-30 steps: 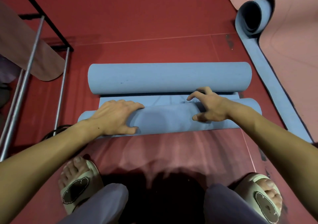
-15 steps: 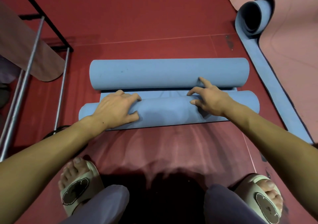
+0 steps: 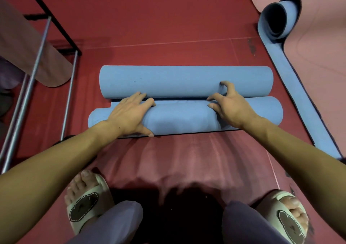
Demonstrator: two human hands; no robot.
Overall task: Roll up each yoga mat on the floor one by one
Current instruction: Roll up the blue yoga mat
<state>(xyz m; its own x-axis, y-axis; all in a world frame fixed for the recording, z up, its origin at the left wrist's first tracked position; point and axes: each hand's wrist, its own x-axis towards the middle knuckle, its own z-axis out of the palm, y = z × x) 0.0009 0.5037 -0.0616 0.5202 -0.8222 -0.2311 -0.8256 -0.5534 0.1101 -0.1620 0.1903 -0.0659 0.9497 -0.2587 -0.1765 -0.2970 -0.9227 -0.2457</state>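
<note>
The soft, springy blue foam yoga mat roll (image 3: 179, 116) is pressed under the flat left hand (image 3: 129, 114) and the claw-fingered right hand (image 3: 230, 107); neither grip is closed, and hold is best taken wide apart.

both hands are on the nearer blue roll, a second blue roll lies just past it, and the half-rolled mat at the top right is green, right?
Not quite: the half-rolled mat at the top right is blue, not green, as the head view shows. The rest holds: the left hand and right hand are on the nearer blue roll, and a second blue roll lies just past it.
</note>
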